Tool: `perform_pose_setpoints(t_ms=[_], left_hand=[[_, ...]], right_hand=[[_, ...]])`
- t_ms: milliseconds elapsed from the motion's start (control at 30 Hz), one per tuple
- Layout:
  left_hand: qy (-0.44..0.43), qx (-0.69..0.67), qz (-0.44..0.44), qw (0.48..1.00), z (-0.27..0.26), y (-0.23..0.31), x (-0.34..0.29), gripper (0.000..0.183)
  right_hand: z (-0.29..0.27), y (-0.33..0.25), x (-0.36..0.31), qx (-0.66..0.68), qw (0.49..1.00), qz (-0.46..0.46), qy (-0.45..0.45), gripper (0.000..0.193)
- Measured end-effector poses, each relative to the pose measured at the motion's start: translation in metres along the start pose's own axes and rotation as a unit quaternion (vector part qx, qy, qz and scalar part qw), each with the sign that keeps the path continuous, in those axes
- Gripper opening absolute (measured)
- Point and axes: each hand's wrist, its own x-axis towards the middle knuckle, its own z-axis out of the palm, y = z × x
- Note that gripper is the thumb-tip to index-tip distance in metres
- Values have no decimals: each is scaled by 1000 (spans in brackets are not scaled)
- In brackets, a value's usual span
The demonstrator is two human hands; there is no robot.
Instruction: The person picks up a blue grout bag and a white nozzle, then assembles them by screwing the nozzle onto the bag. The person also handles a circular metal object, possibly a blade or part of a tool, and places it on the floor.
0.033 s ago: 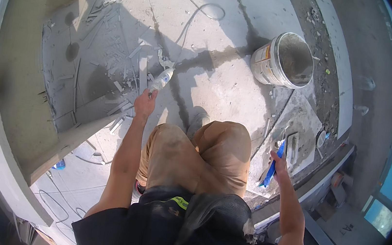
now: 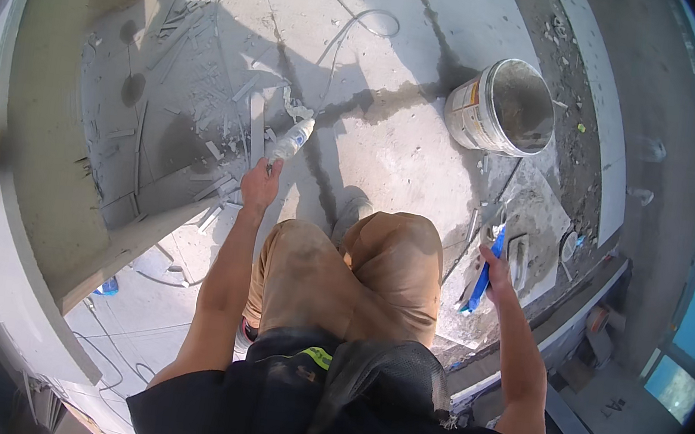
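Note:
My left hand (image 2: 260, 182) reaches forward over the floor, its fingers wrapped round the lower end of a white bottle-shaped tube (image 2: 293, 138). The tube tapers toward its far end, which points away and to the right. Close to that tip lies a crumpled white scrap (image 2: 296, 107). Off to my right, my right hand (image 2: 497, 270) is closed on a long blue hand tool (image 2: 479, 283), tilted with its upper end away from me. Its exact kind is too small to make out. Beside that hand, a trowel-like grey piece (image 2: 518, 257) lies on a smeared board (image 2: 541, 232).
A mortar-stained white bucket (image 2: 471, 111) stands ahead to the right. Thin offcut strips (image 2: 212, 187) and debris litter the floor at left. A grey cable (image 2: 338, 42) loops across the far floor. A curved pale panel wall (image 2: 21, 264) borders the left side.
The white tube and my left hand have shifted slightly to the right. My right hand and the blue tool have moved slightly left and forward.

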Motion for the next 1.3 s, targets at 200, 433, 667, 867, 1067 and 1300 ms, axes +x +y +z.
perform_pose_setpoints(t_ms=[200, 433, 667, 867, 1067, 1300], left_hand=[[107, -161, 12, 981, -100, 91, -112, 41], [36, -201, 24, 979, -179, 161, -211, 39], [-174, -242, -64, 953, -271, 189, -218, 84], [-248, -240, -106, 933, -320, 233, -214, 84], [-112, -158, 5, 981, -328, 249, -223, 85], [-69, -150, -59, 984, -352, 270, -244, 77]], right_hand=[[178, -178, -35, 81, 973, -1, -217, 51], [295, -210, -115, 145, 899, 134, -391, 40], [296, -220, -195, 128, 901, 122, -396, 39], [289, -278, -262, 50, 906, 54, -416, 34], [294, -308, -256, -6, 930, -8, -367, 29], [315, -329, -293, -49, 933, -48, -354, 20]])
